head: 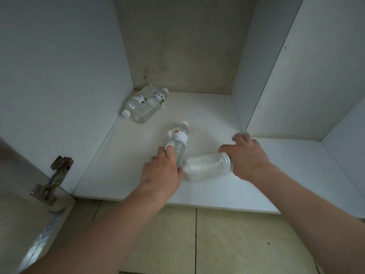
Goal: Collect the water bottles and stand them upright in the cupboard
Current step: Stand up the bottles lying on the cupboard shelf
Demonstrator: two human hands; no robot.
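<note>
Both my hands are inside a white cupboard [207,113], low over its floor. My left hand [162,171] grips the lower body of a clear water bottle with a white label [178,140], which lies with its cap pointing away from me. My right hand [246,155] holds the right end of a second clear bottle [207,165] lying sideways; that end is hidden under my palm. The two bottles touch near my left thumb. Two more bottles lie in the back left corner, one against the wall [136,101] and one with a green-marked label [151,106] beside it.
A vertical divider [262,91] splits the cupboard, with another compartment to the right. An open door with a metal hinge [52,180] stands at the left. Beige floor tiles [217,244] lie in front of the cupboard's front edge.
</note>
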